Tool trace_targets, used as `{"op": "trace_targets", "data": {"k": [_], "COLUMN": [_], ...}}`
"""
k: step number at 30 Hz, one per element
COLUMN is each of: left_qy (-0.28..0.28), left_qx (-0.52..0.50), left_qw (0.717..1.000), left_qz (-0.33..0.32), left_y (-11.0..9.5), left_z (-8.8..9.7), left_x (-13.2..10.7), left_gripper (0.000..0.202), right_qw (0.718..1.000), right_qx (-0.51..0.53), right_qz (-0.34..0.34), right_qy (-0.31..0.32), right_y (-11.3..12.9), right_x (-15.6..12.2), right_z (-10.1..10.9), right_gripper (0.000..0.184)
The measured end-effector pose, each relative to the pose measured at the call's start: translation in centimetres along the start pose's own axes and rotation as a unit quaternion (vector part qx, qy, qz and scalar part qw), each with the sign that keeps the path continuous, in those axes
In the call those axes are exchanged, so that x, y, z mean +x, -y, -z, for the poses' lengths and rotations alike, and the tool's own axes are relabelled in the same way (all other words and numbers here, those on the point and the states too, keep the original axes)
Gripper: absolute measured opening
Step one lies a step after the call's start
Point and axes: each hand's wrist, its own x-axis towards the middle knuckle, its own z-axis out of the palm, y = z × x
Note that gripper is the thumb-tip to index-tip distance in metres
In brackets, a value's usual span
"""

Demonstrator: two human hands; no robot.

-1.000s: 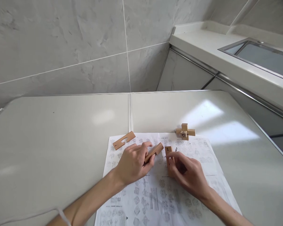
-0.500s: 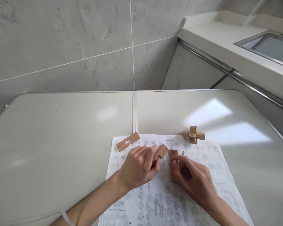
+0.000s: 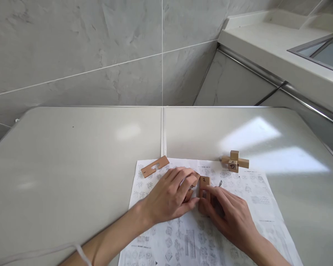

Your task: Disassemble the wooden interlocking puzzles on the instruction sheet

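Observation:
My left hand [image 3: 170, 197] is closed round a flat wooden puzzle piece [image 3: 195, 178], only its tip showing past the fingers. My right hand [image 3: 229, 217] pinches a second flat wooden piece [image 3: 204, 181] marked "2", which lies on a printed instruction sheet [image 3: 246, 195]. The two pieces touch or nearly touch between my hands. A third notched wooden slat [image 3: 155, 166] lies at the sheet's upper left corner. An assembled wooden cross puzzle [image 3: 234, 162] stands at the sheet's upper right edge.
The sheet lies on a pale grey table [image 3: 72, 155] with a seam [image 3: 162, 129] down its middle. A tiled wall [image 3: 100, 48] rises behind. A white counter [image 3: 269, 44] with a sink [image 3: 322, 50] runs along the upper right.
My left hand has brought its piece down and right until it meets the piece marked "2". My right hand has lowered that piece flat onto the sheet. The view has shifted slightly left.

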Motion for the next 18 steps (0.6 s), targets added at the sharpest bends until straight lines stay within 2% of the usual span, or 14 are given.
{"op": "trace_targets", "data": {"k": [5, 9, 18], "left_qy": [0.06, 0.105, 0.102], "left_qx": [-0.023, -0.016, -0.026], "left_qw": [0.997, 0.993, 0.993], "left_qz": [-0.048, -0.055, -0.048], "left_y": [0.26, 0.45, 0.36], "left_z": [0.17, 0.09, 0.17], "left_x": [-0.08, -0.24, -0.1], "left_gripper": [0.06, 0.072, 0.075], "right_qw": [0.999, 0.998, 0.999], "right_qx": [0.009, 0.014, -0.012], "right_qz": [0.024, 0.021, 0.026], "right_qy": [0.04, 0.059, 0.037], "right_y": [-0.01, 0.0, -0.29], "right_x": [-0.15, -0.24, -0.56], "right_z": [0.14, 0.21, -0.31], "right_gripper": [0.019, 0.019, 0.017]}}
